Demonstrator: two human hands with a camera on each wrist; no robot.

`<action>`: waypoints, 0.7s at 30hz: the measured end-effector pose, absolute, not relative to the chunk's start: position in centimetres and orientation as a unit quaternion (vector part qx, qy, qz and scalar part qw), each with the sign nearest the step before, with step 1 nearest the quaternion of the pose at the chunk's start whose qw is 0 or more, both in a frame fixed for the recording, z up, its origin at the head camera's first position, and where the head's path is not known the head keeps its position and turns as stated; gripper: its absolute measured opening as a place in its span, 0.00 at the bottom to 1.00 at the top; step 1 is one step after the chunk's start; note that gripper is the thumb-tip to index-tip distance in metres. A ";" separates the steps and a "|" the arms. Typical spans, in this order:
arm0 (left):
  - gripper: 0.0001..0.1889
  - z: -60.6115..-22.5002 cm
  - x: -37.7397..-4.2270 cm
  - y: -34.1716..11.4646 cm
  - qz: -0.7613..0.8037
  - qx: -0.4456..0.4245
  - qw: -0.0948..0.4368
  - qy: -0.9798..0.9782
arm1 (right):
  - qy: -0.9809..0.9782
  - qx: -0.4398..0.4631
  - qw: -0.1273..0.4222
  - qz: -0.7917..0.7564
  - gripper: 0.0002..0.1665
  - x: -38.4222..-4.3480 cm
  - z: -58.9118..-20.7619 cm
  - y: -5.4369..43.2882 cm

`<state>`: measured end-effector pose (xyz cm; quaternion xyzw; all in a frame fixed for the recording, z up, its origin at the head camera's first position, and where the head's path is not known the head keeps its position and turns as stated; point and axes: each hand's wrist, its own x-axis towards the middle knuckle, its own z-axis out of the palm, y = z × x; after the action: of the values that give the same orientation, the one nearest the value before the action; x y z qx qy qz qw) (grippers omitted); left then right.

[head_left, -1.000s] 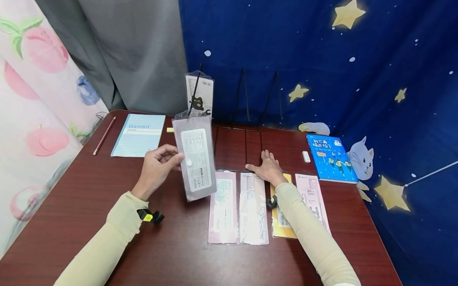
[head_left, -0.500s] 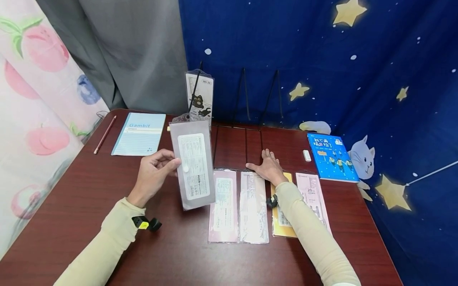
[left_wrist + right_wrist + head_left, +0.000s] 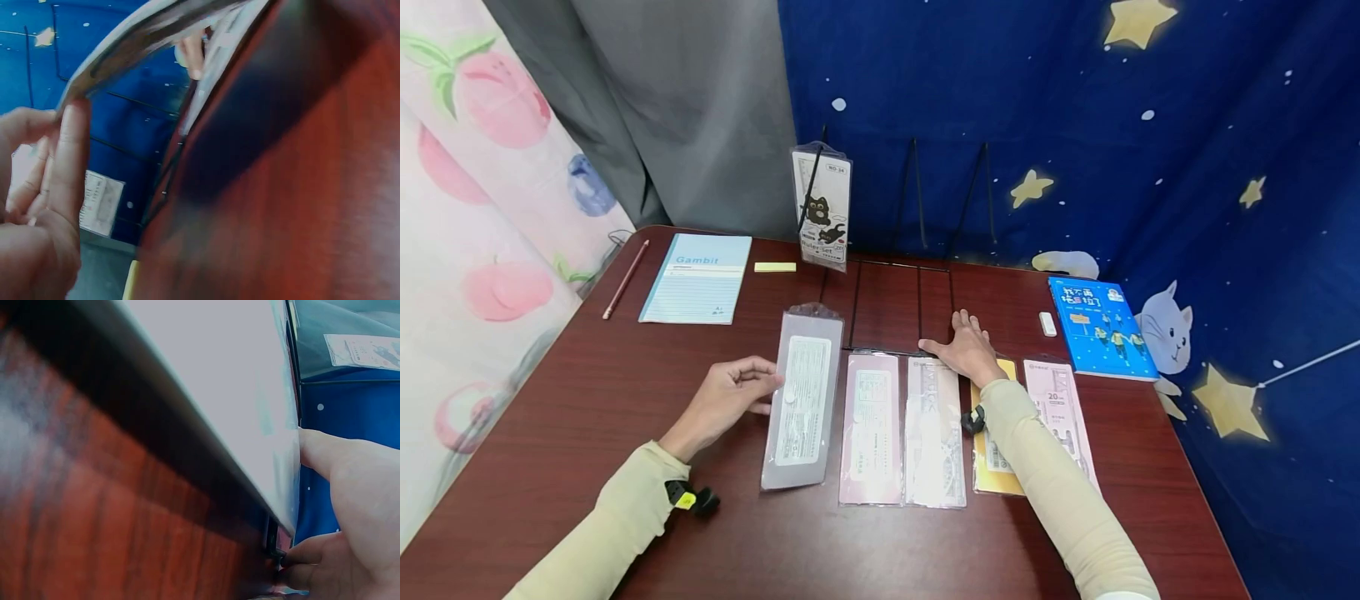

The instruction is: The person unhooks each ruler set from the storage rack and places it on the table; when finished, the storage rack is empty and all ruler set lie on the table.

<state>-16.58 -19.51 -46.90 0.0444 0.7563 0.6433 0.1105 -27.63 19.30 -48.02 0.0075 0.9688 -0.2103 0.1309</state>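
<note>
My left hand (image 3: 722,400) pinches the left edge of a grey ruler set pack (image 3: 803,400) between thumb and fingers. The pack's white label faces up, and its lower end tilts toward me over the table. In the left wrist view the pack (image 3: 134,47) bends slightly above the fingertips. My right hand (image 3: 966,350) rests with spread fingers on the base of a black wire display rack (image 3: 919,304). From the rack's left hook hangs another ruler set pack (image 3: 823,208) with a black cat print. The right wrist view shows that thumb and fingers beside a pack's edge.
A pink pack (image 3: 871,433), a pale pack (image 3: 934,442), a yellow pack (image 3: 992,481) and a light pink pack (image 3: 1056,400) lie in a row. Around them are a notebook (image 3: 696,279), pencil (image 3: 627,279), yellow strip (image 3: 775,267), eraser (image 3: 1047,324) and blue book (image 3: 1105,329).
My left hand has brought the grey pack down and toward me, away from the left hook, beside the pink pack. The right hand has stayed on the rack base.
</note>
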 end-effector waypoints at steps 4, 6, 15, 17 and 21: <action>0.16 -47.5 -16.3 -19.5 0.633 0.015 0.147 0.759 | 0.969 0.007 0.131 -0.209 0.64 -27.7 -48.2 19.4; 0.15 -47.7 -16.2 -19.5 0.626 0.008 0.155 0.764 | 0.969 0.008 0.132 -0.210 0.64 -27.8 -48.3 19.4; 0.11 -48.8 -16.0 -19.3 0.546 -0.001 0.132 0.828 | 0.968 0.012 0.140 -0.210 0.64 -28.0 -48.4 19.5; 0.11 -48.8 -16.0 -19.1 0.529 -0.004 0.132 0.838 | 0.968 0.013 0.142 -0.209 0.65 -28.0 -48.4 19.5; 0.10 -48.7 -16.0 -18.9 0.500 -0.008 0.141 0.854 | 0.967 0.014 0.142 -0.209 0.64 -28.0 -48.3 19.5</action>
<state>-15.95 -18.93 -48.72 -0.0082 0.8543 0.5002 0.1409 -28.02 19.51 -48.33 0.0140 0.9674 -0.2089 0.1424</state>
